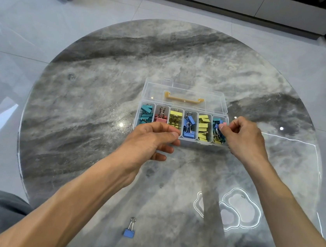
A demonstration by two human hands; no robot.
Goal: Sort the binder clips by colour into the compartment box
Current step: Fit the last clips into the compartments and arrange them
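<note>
the clear plastic six-compartment box (178,138) sits near the middle of the round grey marble-patterned table (102,76), its transparent lid (185,94) folded open behind it. from the person's left, the compartments hold teal binder clips (145,112), pink binder clips (160,117), yellow binder clips (175,119), blue binder clips (189,126) and a second lot of yellow clips (204,128). the rightmost compartment still holds a mixed heap of clips (218,132), teal, blue and yellow together, so sorting looks well along but unfinished. one stray blue binder clip (129,230) lies on the table well apart from the box, near the person.

the right hand (242,136) pinches what seems a small pinkish clip over the mixed heap; the clip is mostly hidden by the fingertips. the left hand (152,140) curls over the box's near left edge; whether it holds a clip or only steadies the box cannot be told.
</note>
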